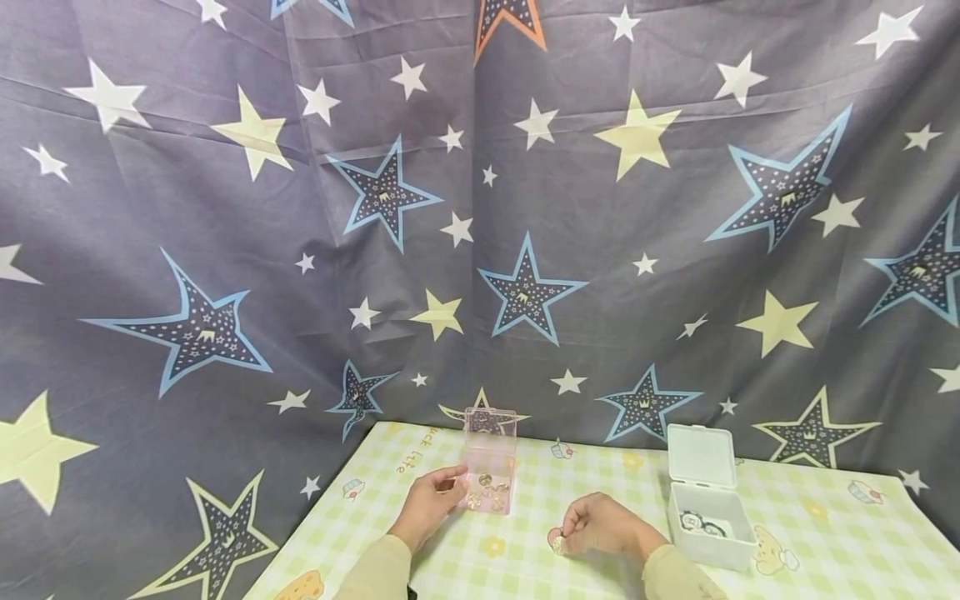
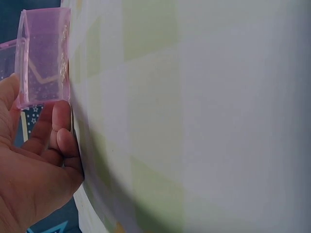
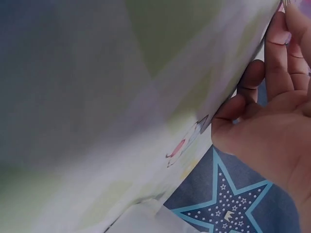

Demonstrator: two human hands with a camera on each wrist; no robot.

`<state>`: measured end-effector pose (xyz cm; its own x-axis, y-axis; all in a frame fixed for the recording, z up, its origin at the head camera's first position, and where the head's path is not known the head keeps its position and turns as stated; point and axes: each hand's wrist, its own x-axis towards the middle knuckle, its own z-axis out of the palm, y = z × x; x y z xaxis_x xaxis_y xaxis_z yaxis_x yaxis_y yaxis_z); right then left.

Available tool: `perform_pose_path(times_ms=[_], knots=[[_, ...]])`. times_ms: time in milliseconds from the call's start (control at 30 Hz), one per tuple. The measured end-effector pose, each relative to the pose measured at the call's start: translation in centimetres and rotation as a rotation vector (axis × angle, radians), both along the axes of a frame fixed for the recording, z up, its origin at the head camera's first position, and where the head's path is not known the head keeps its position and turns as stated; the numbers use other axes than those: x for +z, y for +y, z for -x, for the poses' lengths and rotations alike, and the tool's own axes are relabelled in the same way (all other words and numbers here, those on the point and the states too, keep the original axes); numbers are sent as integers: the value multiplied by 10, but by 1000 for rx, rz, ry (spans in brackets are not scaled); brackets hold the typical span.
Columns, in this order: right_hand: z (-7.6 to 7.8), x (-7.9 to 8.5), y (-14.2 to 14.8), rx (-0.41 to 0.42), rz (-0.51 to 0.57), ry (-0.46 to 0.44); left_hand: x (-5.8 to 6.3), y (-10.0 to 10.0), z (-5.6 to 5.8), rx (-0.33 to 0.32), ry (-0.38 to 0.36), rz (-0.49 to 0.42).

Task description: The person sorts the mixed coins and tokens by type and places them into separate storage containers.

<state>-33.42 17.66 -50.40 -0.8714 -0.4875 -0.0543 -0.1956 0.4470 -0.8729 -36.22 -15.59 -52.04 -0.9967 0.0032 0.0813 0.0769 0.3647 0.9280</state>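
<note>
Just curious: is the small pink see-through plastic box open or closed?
Open: the small pink see-through plastic box has its lid standing upright behind, small round pieces showing inside.

Clear pink plastic box [image 1: 489,471], lid upright, small metal pieces inside, touching left fingertips. Small round metal piece [image 1: 558,545] pinched under right fingers.
</note>
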Motion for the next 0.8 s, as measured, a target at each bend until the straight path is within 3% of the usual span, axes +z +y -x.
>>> perform_pose_path(times_ms=[800], knots=[[2,-3,1,42,74,-57,1,1,-1,14,10,19]])
